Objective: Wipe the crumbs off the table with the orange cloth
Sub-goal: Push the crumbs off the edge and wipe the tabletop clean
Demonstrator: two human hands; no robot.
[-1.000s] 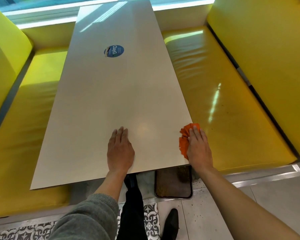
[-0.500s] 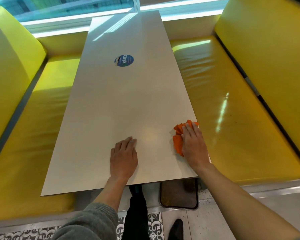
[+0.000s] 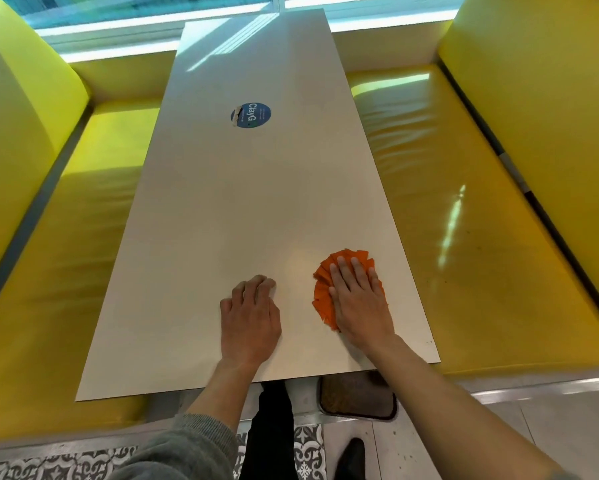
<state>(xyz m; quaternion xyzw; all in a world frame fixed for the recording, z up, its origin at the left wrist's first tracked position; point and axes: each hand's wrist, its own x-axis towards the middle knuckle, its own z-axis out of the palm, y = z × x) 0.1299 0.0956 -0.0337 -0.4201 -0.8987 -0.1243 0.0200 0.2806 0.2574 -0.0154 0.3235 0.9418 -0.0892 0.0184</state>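
A long pale table (image 3: 242, 202) runs away from me between two benches. My right hand (image 3: 358, 299) lies flat, fingers spread, pressing the orange cloth (image 3: 324, 291) onto the tabletop near the front right corner. The cloth fans out from under the fingers to the left and ahead. My left hand (image 3: 249, 313) rests on the table to the left of the cloth, fingers curled under, holding nothing. A few tiny dark specks (image 3: 426, 342) sit by the front right edge. I cannot make out other crumbs.
Glossy yellow bench seats (image 3: 464, 220) (image 3: 66, 237) flank the table, with tall yellow backrests (image 3: 540, 98). A round blue sticker (image 3: 251, 115) is on the far half of the table. Below the near edge are the table's dark base (image 3: 356, 398), my black trousers and shoe, and patterned floor tiles.
My right hand has slid the orange cloth leftward from the table's right edge further onto the top. My left hand's fingers have curled under. The view has shifted closer.
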